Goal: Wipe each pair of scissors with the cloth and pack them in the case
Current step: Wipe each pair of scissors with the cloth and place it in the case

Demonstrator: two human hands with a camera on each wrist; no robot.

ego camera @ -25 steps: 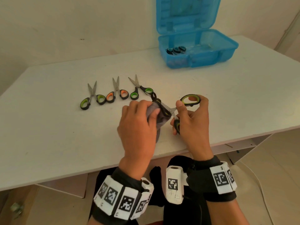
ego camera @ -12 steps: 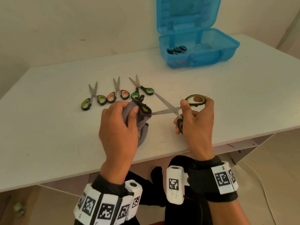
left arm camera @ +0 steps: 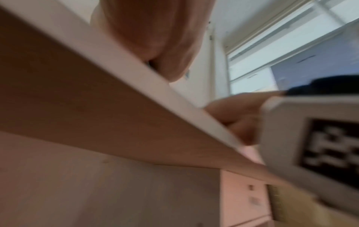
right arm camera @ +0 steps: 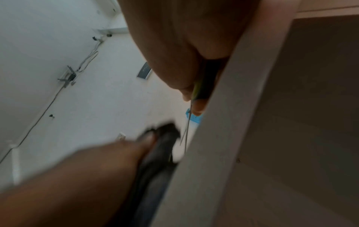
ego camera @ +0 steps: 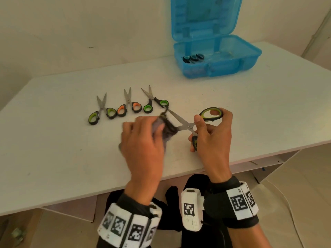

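My right hand grips the handles of a large pair of scissors with black and yellow-green loops, its blades spread apart over the table. My left hand holds a grey cloth pinched around the lower blade. In the right wrist view the thin blades run toward the dark cloth beside my blurred left hand. The left wrist view shows mostly the table edge from below. The open blue case stands at the far right of the table with dark scissor handles inside.
Three smaller pairs of scissors lie in a row on the white table: one green-handled, one orange-handled, one green-handled nearest the held blades. The case lid stands upright against the wall. The table's front edge runs just under my wrists.
My left hand slid the cloth out along the blade to the left, then came back right toward the pivot. The right hand has kept its hold on the handles.
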